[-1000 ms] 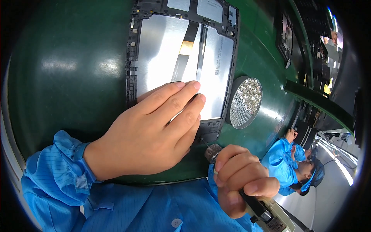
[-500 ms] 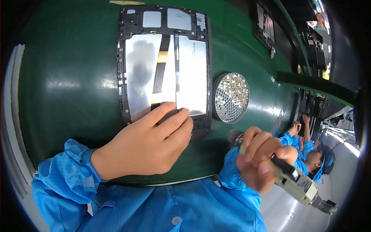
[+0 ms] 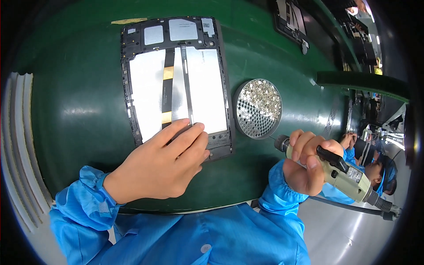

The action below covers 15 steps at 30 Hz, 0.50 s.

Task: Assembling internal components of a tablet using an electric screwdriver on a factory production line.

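Note:
A tablet [image 3: 207, 88] with its back off lies on the green bench, showing silver plates, a black ribbon cable with gold bands and a thin dark strip. My left hand [image 3: 161, 161] rests flat over its near edge, fingers stretched out and touching the lower part of the ribbon and strip. In my right hand [image 3: 309, 163] is a pale green electric screwdriver [image 3: 346, 176] with a black lever, fingers wrapped round its body. Its thin bit points left, close to the near rim of a round dish of small screws [image 3: 260, 95]. Some screws stand in a perforated plate there.
Another opened tablet [image 3: 291, 20] lies at the far right. A dark green bar [image 3: 362, 84] crosses the right side. Pale ridged strips [image 3: 26, 145] line the left edge. A co-worker in blue [image 3: 375, 170] sits at the right, and a yellowish strip [image 3: 128, 20] lies at the back.
My right hand has raised the screwdriver, bringing its bit toward the screw dish. My left hand stays on the tablet. The whole view has shifted a little.

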Tool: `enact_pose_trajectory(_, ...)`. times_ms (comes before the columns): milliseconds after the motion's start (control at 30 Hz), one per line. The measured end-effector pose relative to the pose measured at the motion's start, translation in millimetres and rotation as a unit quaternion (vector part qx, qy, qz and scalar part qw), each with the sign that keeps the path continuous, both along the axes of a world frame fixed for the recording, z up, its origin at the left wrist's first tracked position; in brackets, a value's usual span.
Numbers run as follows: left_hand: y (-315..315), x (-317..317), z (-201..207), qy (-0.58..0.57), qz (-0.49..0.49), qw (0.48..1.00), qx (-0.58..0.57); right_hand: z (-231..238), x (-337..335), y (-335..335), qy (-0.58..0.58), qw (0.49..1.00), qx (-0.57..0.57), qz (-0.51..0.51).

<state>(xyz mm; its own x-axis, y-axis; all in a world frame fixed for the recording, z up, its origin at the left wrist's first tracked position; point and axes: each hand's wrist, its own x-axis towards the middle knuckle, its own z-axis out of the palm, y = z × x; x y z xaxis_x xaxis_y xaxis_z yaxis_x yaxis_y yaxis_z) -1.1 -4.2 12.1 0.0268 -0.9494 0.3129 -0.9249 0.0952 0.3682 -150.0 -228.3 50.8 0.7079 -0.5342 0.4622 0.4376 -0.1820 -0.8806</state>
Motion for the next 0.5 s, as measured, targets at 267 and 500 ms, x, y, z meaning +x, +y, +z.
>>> enact_pose_trajectory(267, 2.9, 3.6, 3.6, -0.001, -0.032, 0.999, 0.019, -1.8, -4.8, -4.0, 0.006, 1.0, 0.006, -0.018)
enact_pose_trajectory(500, -3.4, 4.8, 1.2, 0.036, -0.02, 0.999, -0.007, -1.4, -7.3, -3.6, 0.004, 1.0, -0.001, -0.015)
